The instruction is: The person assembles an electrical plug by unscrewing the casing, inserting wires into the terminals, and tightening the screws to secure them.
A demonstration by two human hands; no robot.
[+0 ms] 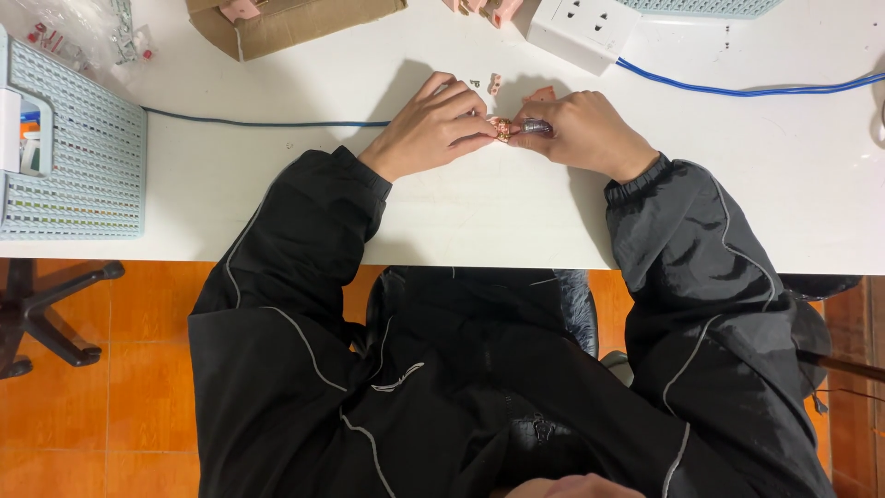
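Both hands (pixel 433 124) (pixel 576 129) pinch a small copper part (pixel 503 129).

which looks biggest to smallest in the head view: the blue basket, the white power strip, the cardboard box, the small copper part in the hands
1. blue basket
2. cardboard box, though cut off by the frame edge, so unsure
3. white power strip, also partly cut off
4. small copper part, pinched between left hand and right hand
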